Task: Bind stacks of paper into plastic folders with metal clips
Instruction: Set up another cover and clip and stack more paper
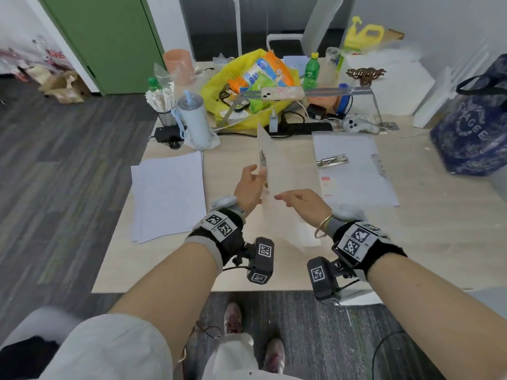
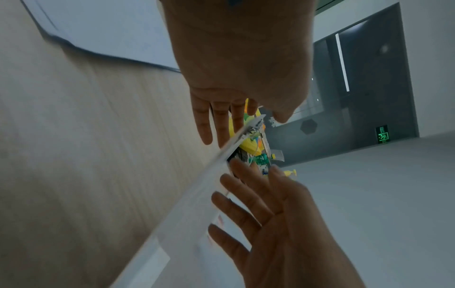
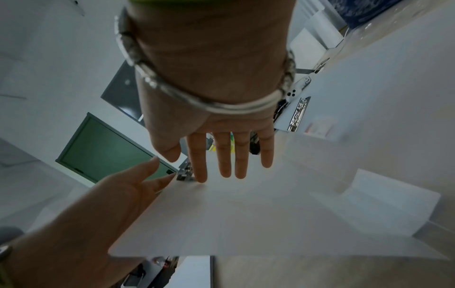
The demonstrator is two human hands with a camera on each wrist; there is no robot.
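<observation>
A translucent plastic folder (image 1: 277, 171) stands tilted on its edge over the middle of the table (image 1: 170, 264). A metal clip (image 1: 262, 157) sits at its upper left edge. My left hand (image 1: 256, 174) is at that edge, its straight fingers (image 2: 206, 126) along the folder's (image 2: 197, 204) left face and the thumb on the other side. My right hand (image 1: 285, 198) lays straight fingers (image 3: 226, 155) flat on the folder's (image 3: 246, 214) right face. A loose paper stack (image 1: 168, 193) lies to the left. A second folder with paper (image 1: 354, 176) and its metal clip (image 1: 332, 162) lies to the right.
The back of the table is crowded: a yellow bag of snacks (image 1: 216, 91), a pale blue tumbler (image 1: 194, 119), a green bottle (image 1: 311, 71), a power strip (image 1: 301, 128) with cables. A blue bag (image 1: 474, 124) stands at the right. The table's front edge (image 1: 219, 290) is just beyond my wrists.
</observation>
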